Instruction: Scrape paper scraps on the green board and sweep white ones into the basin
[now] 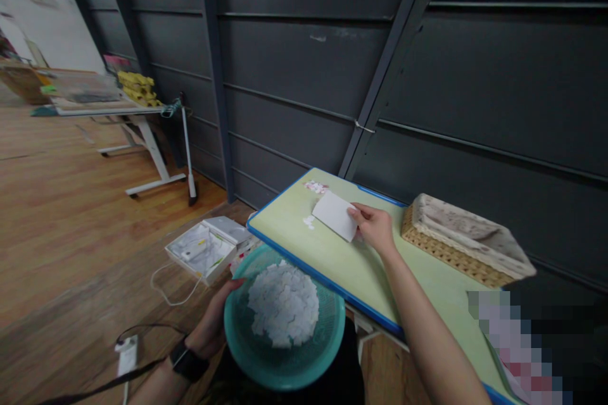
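Observation:
My left hand (222,310) grips the left rim of a round teal plastic basket (331,323) on my lap, the thumb over its edge. A heap of small white paper scraps (284,304) fills the basket's middle. Over the table, my right hand (373,224) pinches the right edge of a white card or folded sheet (335,215), held slightly tilted. Close to the sheet's left side lie a few white bits (309,222) and a small pinkish-white cluster (316,187), printed or loose I cannot tell.
The yellow-green table (285,218) has a blue edge. A lined wicker basket (456,259) stands at its right rear. Left on the floor are an open white box (204,250) and a power strip (127,354) with cords. Dark metal panels (294,63) rise behind.

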`<state>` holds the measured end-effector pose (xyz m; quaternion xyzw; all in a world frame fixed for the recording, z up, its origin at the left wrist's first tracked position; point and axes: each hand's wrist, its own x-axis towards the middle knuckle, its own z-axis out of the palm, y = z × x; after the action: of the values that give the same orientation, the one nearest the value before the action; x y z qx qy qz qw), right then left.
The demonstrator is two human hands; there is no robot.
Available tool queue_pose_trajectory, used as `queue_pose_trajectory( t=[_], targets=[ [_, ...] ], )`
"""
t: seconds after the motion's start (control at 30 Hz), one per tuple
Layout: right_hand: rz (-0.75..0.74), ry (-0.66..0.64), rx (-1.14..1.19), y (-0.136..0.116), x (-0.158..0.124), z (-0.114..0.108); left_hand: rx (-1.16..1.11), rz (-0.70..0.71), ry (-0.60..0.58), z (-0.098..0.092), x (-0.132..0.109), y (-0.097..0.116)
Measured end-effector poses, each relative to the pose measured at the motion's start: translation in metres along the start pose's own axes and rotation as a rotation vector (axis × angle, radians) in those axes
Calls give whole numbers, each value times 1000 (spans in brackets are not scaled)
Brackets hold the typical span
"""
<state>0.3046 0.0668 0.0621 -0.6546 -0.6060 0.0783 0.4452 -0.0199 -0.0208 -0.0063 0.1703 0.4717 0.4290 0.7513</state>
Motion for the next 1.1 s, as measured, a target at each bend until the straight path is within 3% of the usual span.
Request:
queue_pose_trajectory(
  t=[0.3, 0.47, 0.73, 1.1],
  targets=[
    [79, -16, -17, 9, -1, -17, 26, 14, 8, 0, 0, 0],
    [87, -6, 91, 8, -1, -8, 23, 10, 1, -3, 2, -1],
    [113, -38, 54, 3, -1, 7, 26, 38, 16, 0, 0, 3],
    [60, -85, 154, 0, -8, 8, 2, 35, -16, -1, -1, 7]
  ],
)
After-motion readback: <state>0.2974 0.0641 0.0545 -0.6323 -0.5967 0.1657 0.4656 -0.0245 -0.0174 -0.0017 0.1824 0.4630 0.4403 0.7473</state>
